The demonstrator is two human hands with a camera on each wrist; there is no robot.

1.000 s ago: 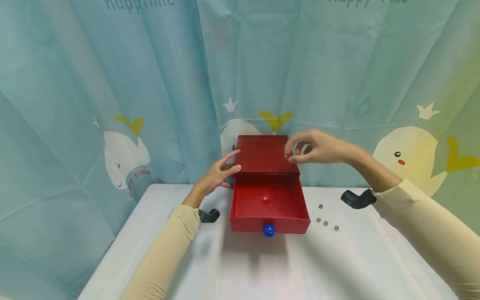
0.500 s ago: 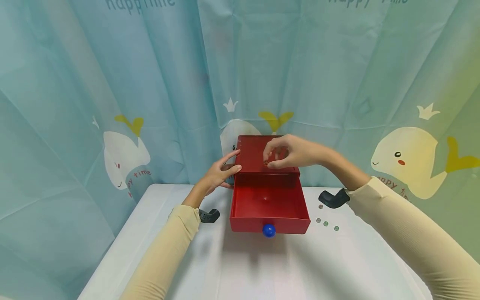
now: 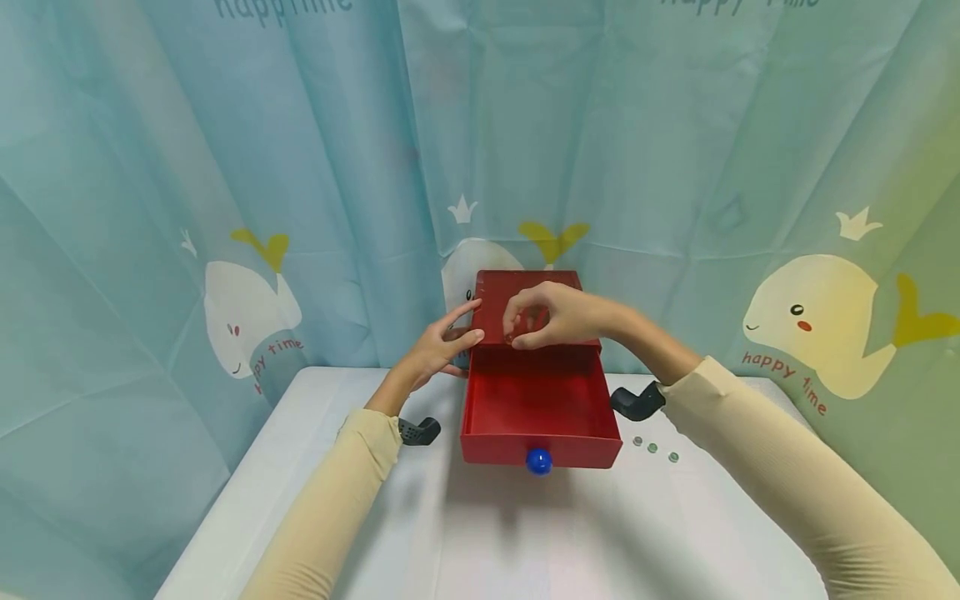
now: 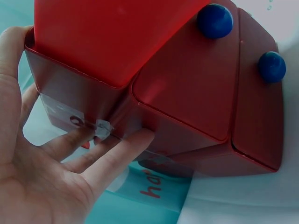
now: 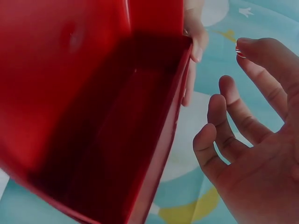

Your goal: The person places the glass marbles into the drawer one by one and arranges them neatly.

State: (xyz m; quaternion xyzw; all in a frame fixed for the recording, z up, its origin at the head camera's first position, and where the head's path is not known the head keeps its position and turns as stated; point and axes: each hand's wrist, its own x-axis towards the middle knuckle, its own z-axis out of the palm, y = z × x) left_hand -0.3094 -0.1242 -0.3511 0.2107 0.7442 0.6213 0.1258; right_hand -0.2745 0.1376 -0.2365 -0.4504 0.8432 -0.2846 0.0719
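Observation:
A red drawer cabinet (image 3: 525, 280) stands at the table's back edge, its top drawer (image 3: 577, 450) pulled out. The drawer's blue knob (image 3: 538, 462) faces me. My left hand (image 3: 431, 354) steadies the cabinet's left side; in the left wrist view the fingers (image 4: 117, 156) lie fairly straight against the wall. Over the cabinet top, my right hand (image 3: 562, 312) pinches a small shiny red-and-clear marble (image 5: 239, 49) between thumb and forefinger. The other fingers (image 5: 229, 88) are spread loosely. Most of the marble is hidden by the fingertips.
Several small greenish glass marbles (image 3: 652, 447) lie on the white table (image 3: 375, 517), right of the drawer. Two lower drawers with blue knobs (image 4: 215, 21) are closed. A teal curtain (image 3: 360, 167) with whale prints hangs close behind the cabinet.
My right hand has moved left and slightly toward me with the marble, from the cabinet's right edge to above its front edge. The left hand has stayed put.

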